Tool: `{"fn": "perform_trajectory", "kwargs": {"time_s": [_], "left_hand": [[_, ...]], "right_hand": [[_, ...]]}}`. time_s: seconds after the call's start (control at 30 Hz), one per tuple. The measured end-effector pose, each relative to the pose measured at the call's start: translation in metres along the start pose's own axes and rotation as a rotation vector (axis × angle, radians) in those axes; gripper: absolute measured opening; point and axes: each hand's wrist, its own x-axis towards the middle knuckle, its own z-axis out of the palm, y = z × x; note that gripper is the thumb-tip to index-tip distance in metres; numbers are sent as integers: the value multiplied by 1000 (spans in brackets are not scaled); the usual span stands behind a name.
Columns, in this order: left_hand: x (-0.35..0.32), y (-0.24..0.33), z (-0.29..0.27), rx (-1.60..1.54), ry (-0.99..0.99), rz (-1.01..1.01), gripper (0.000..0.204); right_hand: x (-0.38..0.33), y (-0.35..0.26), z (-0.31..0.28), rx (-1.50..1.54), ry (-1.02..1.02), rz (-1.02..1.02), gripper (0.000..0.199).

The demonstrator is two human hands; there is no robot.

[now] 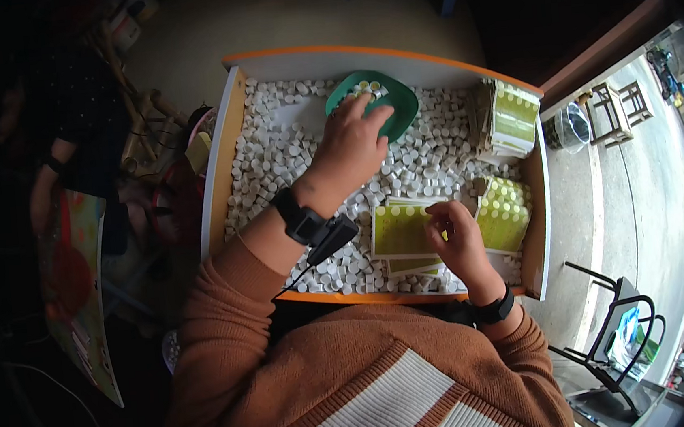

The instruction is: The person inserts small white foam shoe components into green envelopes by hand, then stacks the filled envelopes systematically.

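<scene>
left hand (347, 154) at the green bowl (406, 109), right hand (463, 243) by a green card (400, 231).

orange-edged tray (427, 73) strewn with small white cylinders (268, 159); bowl toward the far edge, card flat nearer the body. stacked cards (515, 117) at the tray's right end, a second bunch (505, 219) nearer the body. boxy black device (335, 240) juts off left wrist, hiding some cylinders. co-worker's arm (45, 186) at left; wooden stools (612, 140) and black chair (627, 292) off to the right. left hand half open, fingers bent down into bowl by a few yellow-and-white pieces (369, 88); can't tell if one is pinched. right hand loosely curled at card's right end; grip unclear.
</scene>
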Motion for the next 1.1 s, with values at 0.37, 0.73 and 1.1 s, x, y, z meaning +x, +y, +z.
{"fn": "perform_trajectory", "kwargs": {"time_s": [0.37,0.73,1.1], "left_hand": [[-91,21,-19,-267,-299,-170,22],[-93,21,-6,-642,-589,-260,19],[-87,38,-16,-601,-414,-368,12]], "right_hand": [[6,2,-7,-533,181,-480,23],[-6,-13,-9,69,-104,-263,19],[-5,-7,-4,306,-156,-13,18]]}}
